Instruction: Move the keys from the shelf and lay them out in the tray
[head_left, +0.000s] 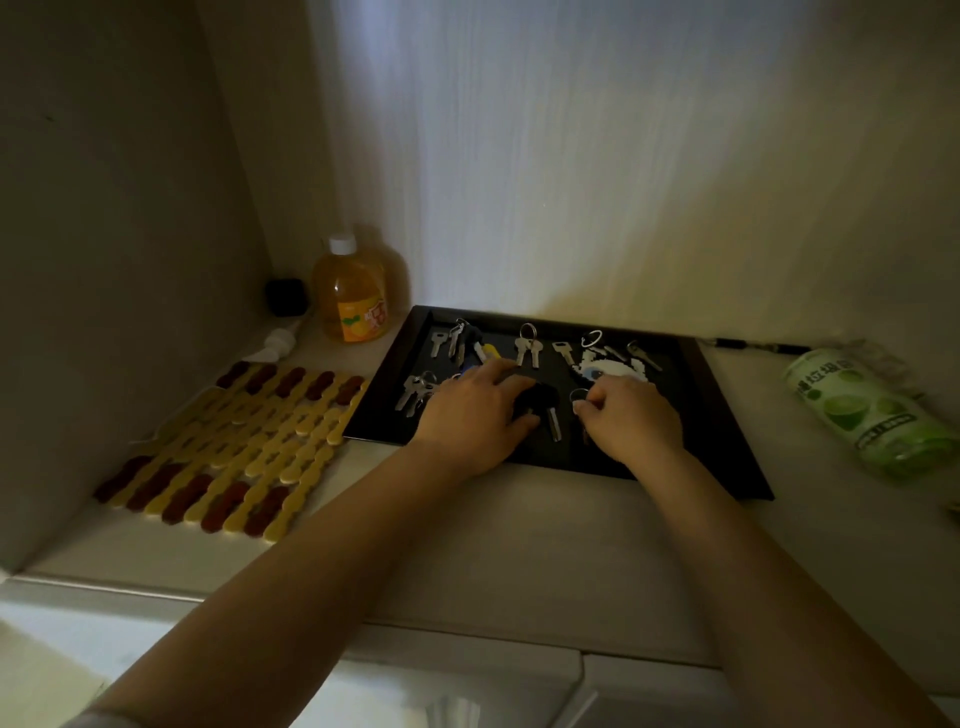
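Laying keys out in the tray

The keys (527, 349) lie spread across the black tray (727, 447) at frame centre; your left hand (470, 415) curls over a black-headed key (543, 408), your right hand (631, 418) pinches a ring (579, 397). Next, I'd judge, set both down apart.

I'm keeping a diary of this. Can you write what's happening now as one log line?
left hand: on black-headed key | right hand: pinching key ring | flat black rectangular tray: several keys laid out
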